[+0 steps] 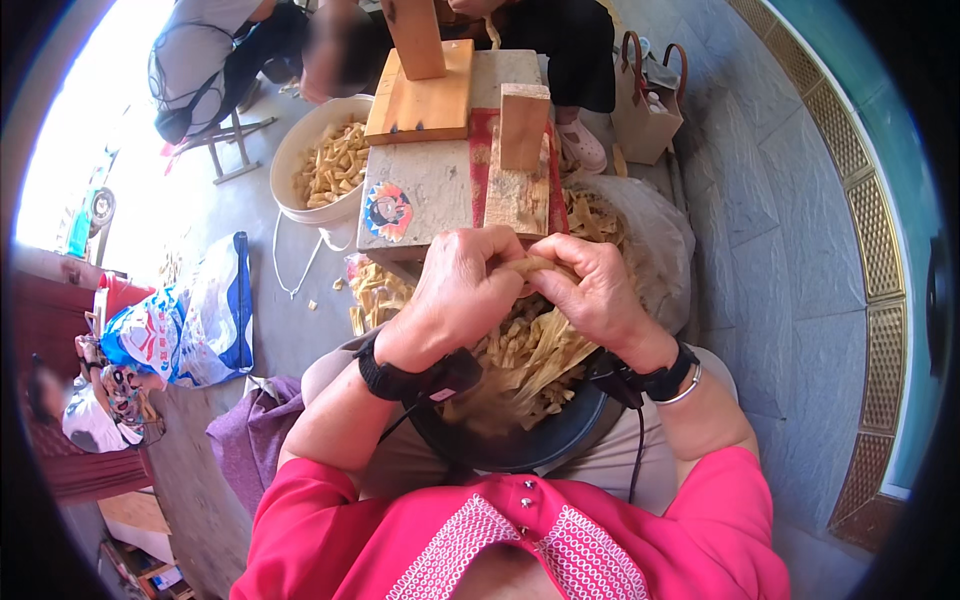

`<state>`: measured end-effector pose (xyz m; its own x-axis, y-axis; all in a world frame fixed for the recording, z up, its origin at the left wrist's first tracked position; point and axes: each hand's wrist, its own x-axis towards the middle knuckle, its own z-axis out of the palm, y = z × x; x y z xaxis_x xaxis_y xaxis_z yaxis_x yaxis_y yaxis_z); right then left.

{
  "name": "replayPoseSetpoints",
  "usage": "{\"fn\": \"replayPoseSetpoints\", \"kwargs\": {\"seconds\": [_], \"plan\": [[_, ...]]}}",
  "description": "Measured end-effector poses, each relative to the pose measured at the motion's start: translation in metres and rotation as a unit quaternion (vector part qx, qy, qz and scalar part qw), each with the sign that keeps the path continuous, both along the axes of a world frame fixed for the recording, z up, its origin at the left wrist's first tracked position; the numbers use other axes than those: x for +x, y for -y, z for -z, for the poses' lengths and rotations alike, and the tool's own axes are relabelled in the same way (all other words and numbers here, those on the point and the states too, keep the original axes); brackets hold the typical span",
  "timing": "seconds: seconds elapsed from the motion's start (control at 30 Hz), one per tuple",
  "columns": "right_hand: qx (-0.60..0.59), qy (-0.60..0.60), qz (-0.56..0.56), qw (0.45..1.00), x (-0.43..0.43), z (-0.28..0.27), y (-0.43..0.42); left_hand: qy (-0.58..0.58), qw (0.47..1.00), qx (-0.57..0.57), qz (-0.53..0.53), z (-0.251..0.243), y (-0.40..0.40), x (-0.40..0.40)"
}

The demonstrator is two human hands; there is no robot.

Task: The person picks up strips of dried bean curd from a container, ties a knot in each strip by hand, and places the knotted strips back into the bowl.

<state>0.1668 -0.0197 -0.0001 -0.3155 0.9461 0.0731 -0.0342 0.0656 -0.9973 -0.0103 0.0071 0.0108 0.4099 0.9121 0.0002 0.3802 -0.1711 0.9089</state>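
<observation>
Above a dark basin [517,450] on the lap, my left hand [469,289] and my right hand [596,289] pinch a pale yellow-brown strip of dried plant material [536,264] between them. The fingers of both hands are closed on it, close together. Long dried strips [551,349] and short knotted pieces fill the basin below. Just beyond the hands, an upright wooden block [524,127] stands on a rough board [517,199] over a red cloth on a low bench [420,169]. Black bands sit on both wrists, with small dark devices beneath.
A white bucket [281,169] of knotted pieces stands left of the bench. A clear plastic bag [667,255] with dried strips lies to the right. Other people sit beyond the bench and at far left. A tote bag [645,120] and a blue-white sack [217,322] stand on the floor.
</observation>
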Motion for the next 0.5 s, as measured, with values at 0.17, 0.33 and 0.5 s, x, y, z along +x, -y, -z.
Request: {"fn": "replayPoseSetpoints", "kwargs": {"seconds": [0.17,0.33,0.5], "plan": [[-0.251,-0.184,-0.187,0.932,0.025,-0.004,-0.008,0.023,0.982,0.184,-0.033,-0.015,0.011,0.004],[-0.286,-0.321,-0.179,0.885,0.015,0.002,-0.007,-0.018,0.966,0.243,-0.081,-0.009,0.004,0.003],[-0.225,-0.200,-0.107,0.948,0.003,0.001,-0.003,-0.034,0.987,0.145,0.068,-0.020,-0.001,-0.011]]}}
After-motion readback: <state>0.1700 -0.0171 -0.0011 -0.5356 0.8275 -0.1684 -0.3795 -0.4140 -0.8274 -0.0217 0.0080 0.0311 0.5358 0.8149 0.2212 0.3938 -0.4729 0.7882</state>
